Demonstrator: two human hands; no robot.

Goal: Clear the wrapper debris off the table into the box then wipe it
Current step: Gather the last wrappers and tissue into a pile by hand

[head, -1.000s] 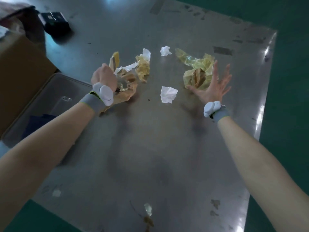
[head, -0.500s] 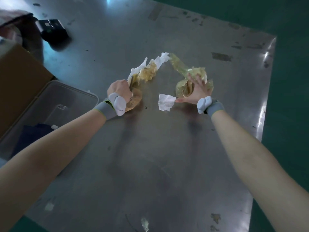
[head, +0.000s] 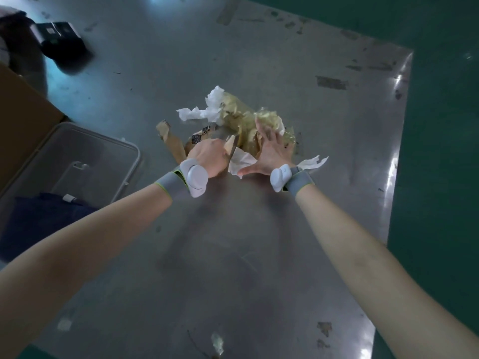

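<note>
1. A grey metal table (head: 233,255) fills the view; its top is scuffed, with dark marks and glare along the right edge;
2. A green floor (head: 440,125) lies beyond it;
3. A black device (head: 61,41), perhaps a small printer, sits far left.

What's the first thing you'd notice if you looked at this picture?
The heap of crumpled yellowish plastic wrappers and white tissue scraps in the middle of the scuffed grey metal table catches the eye first. The left hand and right hand press in on it from each side, each wrist wearing a grey band with a white pod. At the left edge sits a clear plastic box beside a brown cardboard flap.
</note>
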